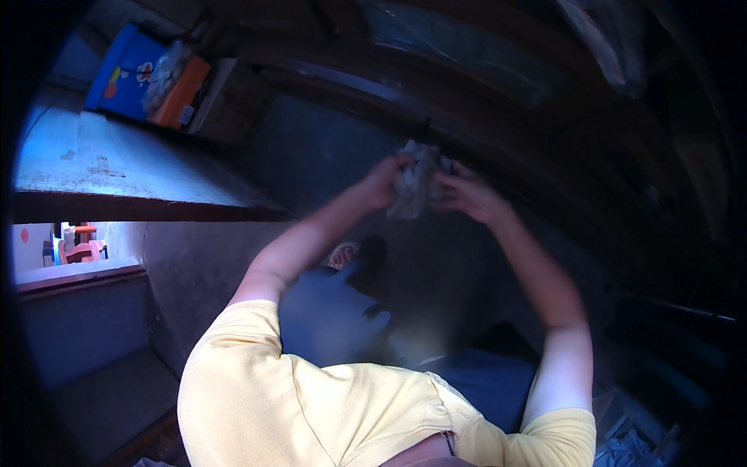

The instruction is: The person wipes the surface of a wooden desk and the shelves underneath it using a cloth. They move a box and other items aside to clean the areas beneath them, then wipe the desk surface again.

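Note:
My left hand [385,181] has its fingers closed on the left side of a crumpled, pale cloth or plastic bag [412,181]; the dim light does not settle which. The bundle hangs over the dark floor at the foot of wooden furniture. On its right side, my right hand [464,190] touches it with fingers partly spread. Whether those fingers grip it cannot be made out.
A window ledge [117,163] juts out at the left. On it stand a blue box [125,76], an orange box [181,96] and a brown carton [224,105]. A dark wooden cabinet [467,70] runs across the top. Plastic-wrapped items [633,435] lie at lower right.

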Demonstrator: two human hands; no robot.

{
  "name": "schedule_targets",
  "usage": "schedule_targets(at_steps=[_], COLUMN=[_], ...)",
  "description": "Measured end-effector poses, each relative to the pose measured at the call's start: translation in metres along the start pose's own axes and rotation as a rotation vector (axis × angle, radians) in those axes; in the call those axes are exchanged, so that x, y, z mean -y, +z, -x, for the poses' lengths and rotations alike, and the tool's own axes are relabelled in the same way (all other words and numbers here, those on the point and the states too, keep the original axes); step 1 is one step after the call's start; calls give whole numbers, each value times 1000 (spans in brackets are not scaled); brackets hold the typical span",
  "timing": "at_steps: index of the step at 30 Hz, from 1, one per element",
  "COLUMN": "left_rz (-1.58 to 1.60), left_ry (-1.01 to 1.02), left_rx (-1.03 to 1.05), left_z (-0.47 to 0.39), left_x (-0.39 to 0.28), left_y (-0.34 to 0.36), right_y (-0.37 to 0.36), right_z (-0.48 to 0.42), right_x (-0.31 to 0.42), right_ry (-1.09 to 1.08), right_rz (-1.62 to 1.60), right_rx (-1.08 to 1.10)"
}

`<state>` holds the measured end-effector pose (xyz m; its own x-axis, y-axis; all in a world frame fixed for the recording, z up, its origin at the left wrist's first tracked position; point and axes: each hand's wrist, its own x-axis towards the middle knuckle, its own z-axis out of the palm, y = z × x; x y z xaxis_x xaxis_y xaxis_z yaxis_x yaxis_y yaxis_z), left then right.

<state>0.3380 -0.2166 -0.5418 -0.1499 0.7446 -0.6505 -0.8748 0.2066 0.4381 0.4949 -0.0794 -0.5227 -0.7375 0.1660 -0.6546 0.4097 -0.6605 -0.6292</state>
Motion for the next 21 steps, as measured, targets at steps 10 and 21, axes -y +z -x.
schedule_targets(at_steps=[10, 21], left_rz=[-17, 42], left_ry=[363, 1119], left_rx=[93, -698], left_z=[27, -61], left_x=[-2, -279], left_y=[-61, -257], right_y=[79, 18], right_z=[-41, -29], right_x=[-29, -17], right_ry=[-167, -293], right_rz=[286, 865], right_rx=[174, -16])
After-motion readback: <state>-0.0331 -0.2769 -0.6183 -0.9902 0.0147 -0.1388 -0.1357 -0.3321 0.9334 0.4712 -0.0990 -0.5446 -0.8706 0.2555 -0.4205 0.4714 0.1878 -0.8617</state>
